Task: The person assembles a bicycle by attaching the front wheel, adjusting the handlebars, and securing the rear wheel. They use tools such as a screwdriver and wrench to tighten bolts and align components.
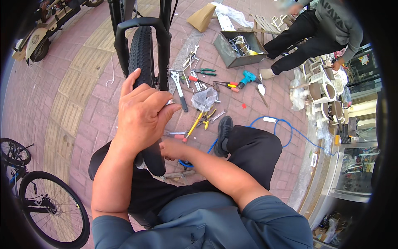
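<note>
Our left hand [143, 106] curls its fingers over the tire [141, 52], left of centre, likely steadying it; our right hand [169, 150] sits by its lower end. We cannot tell whether either grips. A wrench [178, 86] lies within reach.

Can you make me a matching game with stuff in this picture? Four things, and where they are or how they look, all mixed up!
Things:
1. Tyre
2. Power drill
3. Metal box
4. Blue cord

Clues:
A. Curving past the person's right knee
B. Open at the top
C. Black, partly hidden behind the left hand
D. Teal, lying on the paving

Right pairs: 1-C, 2-D, 3-B, 4-A
</note>
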